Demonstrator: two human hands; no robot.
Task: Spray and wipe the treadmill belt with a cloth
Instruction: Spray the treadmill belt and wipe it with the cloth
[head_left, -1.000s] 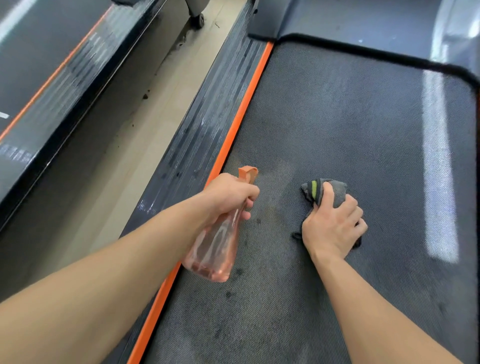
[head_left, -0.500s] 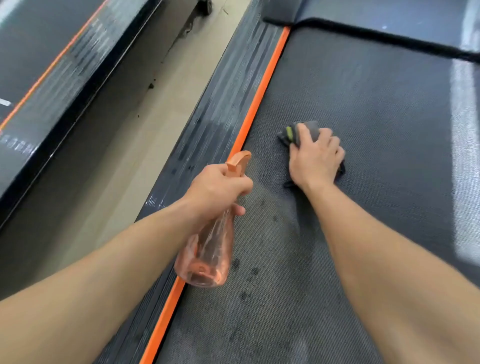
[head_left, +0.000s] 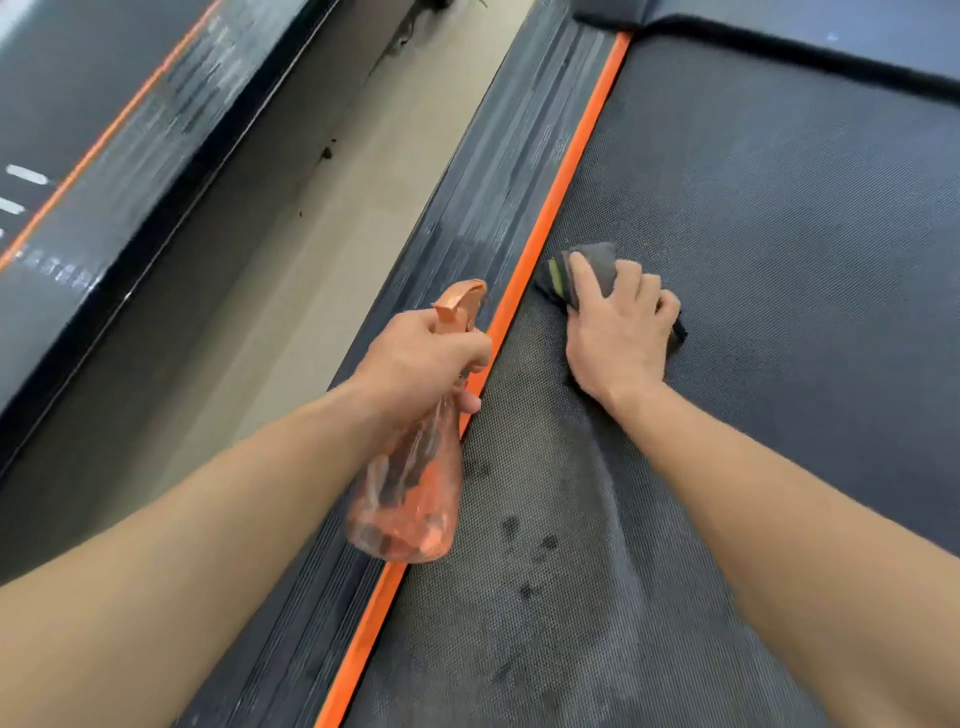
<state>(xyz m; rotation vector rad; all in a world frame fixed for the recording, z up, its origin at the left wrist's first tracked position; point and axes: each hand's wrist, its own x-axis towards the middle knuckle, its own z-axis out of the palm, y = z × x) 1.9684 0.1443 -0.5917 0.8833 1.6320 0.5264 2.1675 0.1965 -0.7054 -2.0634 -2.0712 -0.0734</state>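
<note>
The dark textured treadmill belt (head_left: 753, 218) fills the right of the view, with wet dark spots near its left edge. My right hand (head_left: 618, 332) presses a grey cloth (head_left: 597, 265) with a green stripe flat on the belt, close to the orange strip. My left hand (head_left: 421, 358) grips the neck of a clear orange spray bottle (head_left: 410, 499), held above the side rail, nozzle pointing forward.
An orange strip (head_left: 566, 171) runs along the belt's left edge beside the ribbed grey side rail (head_left: 498, 171). Left of it lies a beige floor gap (head_left: 332, 218), then a second treadmill (head_left: 93, 171). A black raised rim (head_left: 779, 49) closes the belt's far end.
My right hand has slid the cloth forward and to the left across the belt, up to the orange strip. My left hand with the bottle has stayed roughly in place.
</note>
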